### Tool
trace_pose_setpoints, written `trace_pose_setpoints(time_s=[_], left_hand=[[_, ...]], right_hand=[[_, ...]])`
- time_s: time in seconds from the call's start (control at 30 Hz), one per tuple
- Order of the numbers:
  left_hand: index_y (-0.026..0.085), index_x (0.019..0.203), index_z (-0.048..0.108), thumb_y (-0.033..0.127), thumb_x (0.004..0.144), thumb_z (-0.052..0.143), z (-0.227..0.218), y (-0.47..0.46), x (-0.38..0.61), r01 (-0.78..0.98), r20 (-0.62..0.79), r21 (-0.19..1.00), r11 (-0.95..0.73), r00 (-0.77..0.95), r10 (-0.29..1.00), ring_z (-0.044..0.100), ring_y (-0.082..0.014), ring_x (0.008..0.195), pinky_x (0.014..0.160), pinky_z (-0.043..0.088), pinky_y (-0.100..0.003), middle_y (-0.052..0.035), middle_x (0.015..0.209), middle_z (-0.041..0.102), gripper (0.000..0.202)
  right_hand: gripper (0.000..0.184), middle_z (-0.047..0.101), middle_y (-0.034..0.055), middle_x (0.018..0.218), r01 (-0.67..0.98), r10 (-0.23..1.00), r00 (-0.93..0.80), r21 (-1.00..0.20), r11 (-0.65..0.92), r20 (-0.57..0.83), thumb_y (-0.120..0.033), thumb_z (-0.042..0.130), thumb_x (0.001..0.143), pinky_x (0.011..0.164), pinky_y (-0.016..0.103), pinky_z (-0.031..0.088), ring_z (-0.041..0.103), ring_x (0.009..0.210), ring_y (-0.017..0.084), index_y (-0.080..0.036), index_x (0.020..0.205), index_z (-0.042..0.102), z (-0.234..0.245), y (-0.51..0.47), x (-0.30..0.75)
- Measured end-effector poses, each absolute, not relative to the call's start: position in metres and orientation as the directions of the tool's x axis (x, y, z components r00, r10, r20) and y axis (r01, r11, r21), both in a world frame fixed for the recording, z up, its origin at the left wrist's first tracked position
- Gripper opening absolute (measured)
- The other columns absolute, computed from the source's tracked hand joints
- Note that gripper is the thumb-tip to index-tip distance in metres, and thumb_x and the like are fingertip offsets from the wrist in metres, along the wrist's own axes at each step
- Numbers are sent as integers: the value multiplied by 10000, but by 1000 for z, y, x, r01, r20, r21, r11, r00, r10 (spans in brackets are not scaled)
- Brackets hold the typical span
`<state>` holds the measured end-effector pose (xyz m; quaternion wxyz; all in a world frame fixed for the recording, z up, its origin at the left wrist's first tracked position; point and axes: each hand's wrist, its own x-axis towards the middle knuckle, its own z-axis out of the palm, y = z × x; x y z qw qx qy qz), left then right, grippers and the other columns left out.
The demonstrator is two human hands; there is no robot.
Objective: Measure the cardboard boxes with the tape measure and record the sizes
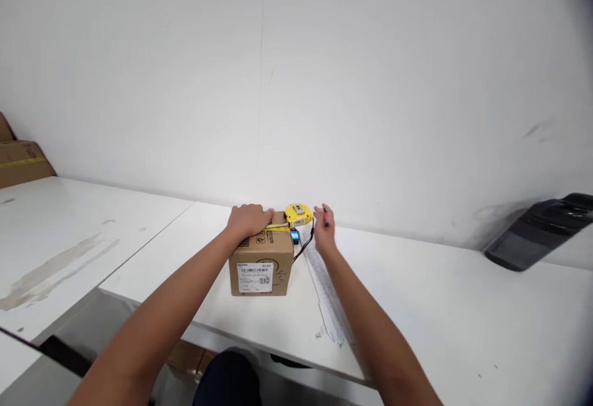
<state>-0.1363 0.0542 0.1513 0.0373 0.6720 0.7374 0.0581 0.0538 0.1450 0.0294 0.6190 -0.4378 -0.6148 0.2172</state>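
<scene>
My left hand (249, 219) lies over the top left edge of a brown cardboard box (259, 277), its fingers closed on it. The box carries a white printed label on its near side. A yellow tape measure (299, 214) stands at the box's upper right, its blade (277, 227) stretched across the top to beneath my left hand. Just right of the case, my right hand (325, 227) is closed round a slim red and black pen-like object (326, 217). A black wrist strap (304, 246) hangs from the tape measure. Behind the box's right edge shows a small blue-lit device (294, 236).
The white table (440, 307) meets a white wall. A dark grey container (537, 233) leans at the right. Cardboard boxes (25, 162) stand at the far left. A grey, scuffed strip (327, 288) runs along the table by my right forearm. More cartons (185, 356) lie below.
</scene>
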Motion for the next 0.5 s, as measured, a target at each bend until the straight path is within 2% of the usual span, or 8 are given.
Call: trace_pose_setpoints(time_s=[0.03, 0.1, 0.17, 0.2, 0.27, 0.37, 0.5], left_hand=[[211, 1029, 687, 605, 929, 200, 151, 53, -136, 987, 27, 138, 87, -91, 995, 636, -310, 1112, 969, 417, -454, -128, 1190, 716, 634], [204, 1045, 685, 599, 931, 196, 151, 52, -133, 987, 33, 134, 90, -95, 995, 640, -308, 1098, 959, 420, -451, -136, 1187, 715, 640], [196, 1068, 683, 595, 932, 186, 151, 48, -129, 987, 45, 123, 104, -111, 993, 635, -317, 1108, 952, 422, -460, -146, 1204, 707, 652], [196, 1083, 681, 598, 931, 183, 151, 46, -127, 986, 48, 121, 116, -122, 991, 628, -323, 1126, 953, 421, -466, -150, 1223, 698, 657], [203, 1110, 678, 608, 926, 188, 151, 38, -119, 983, 42, 131, 131, -138, 990, 609, -332, 1168, 967, 413, -476, -150, 1263, 681, 661], [214, 1106, 680, 630, 919, 204, 151, 22, -104, 983, 2, 163, 89, -91, 996, 605, -329, 1182, 990, 400, -478, -138, 1276, 678, 660], [225, 1032, 687, 640, 919, 200, 151, 4, -79, 983, -33, 182, -18, 25, 999, 628, -318, 1138, 975, 409, -474, -119, 1229, 704, 650]], right_hand=[[595, 661, 201, 1213, 202, 849, 125, -851, 484, 513, -522, 225, 978, 877, 428, 547, 671, 1078, 248, -140, 1385, 429, 41, 137, 61], [512, 689, 134, 1156, -10, 937, -79, -940, 342, 341, -535, 412, 931, 813, 388, 576, 701, 987, 230, -209, 1316, 498, 66, 117, 75], [441, 685, 85, 1142, -96, 919, -291, -963, 250, 268, -530, 552, 876, 762, 371, 587, 698, 958, 225, -257, 1223, 562, 89, 93, 85], [418, 682, 70, 1133, -94, 907, -330, -965, 245, 262, -536, 597, 855, 743, 359, 587, 688, 965, 224, -265, 1173, 581, 99, 81, 88], [419, 680, 52, 1071, -73, 915, -291, -960, 270, 279, -574, 655, 815, 698, 330, 578, 670, 942, 216, -258, 1081, 581, 112, 60, 92], [477, 632, 8, 852, 2, 931, -98, -935, 353, 351, -621, 708, 759, 600, 284, 528, 620, 758, 182, -244, 982, 521, 118, 34, 93], [413, 545, -27, 751, 64, 845, 83, -849, 525, 529, -580, 696, 799, 571, 265, 461, 539, 654, 153, -253, 945, 491, 117, -3, 96]])
